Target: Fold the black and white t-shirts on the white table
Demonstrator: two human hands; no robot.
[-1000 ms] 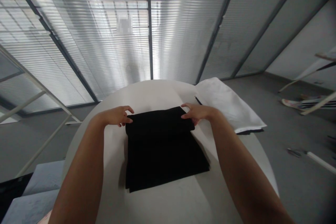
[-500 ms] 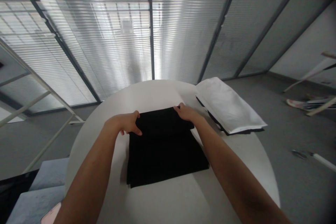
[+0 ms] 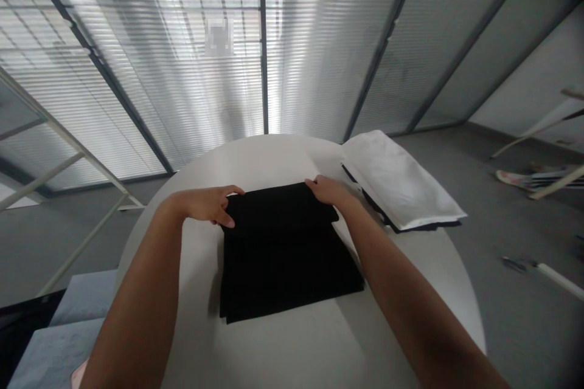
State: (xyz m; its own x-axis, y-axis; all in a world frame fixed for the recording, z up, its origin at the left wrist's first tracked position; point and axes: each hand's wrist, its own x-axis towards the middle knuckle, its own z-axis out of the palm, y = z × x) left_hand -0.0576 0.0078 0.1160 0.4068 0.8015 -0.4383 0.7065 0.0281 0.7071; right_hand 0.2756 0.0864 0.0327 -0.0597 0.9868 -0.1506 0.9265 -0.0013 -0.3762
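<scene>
On the table (image 3: 278,349) lies folded black cloth (image 3: 289,270).

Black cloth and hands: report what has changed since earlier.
The right hand shifted left along the far edge of the black cloth; the left hand moved inward, then back out to the far left corner. The black cloth and white cloth lie much as before.

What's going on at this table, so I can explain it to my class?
A person is handling a black cloth on a round white table. The left hand touches its far left corner, and the right hand is at the far right one. The far part appears folded over the rest. To the right lies a white cloth with dark material under it.
</scene>
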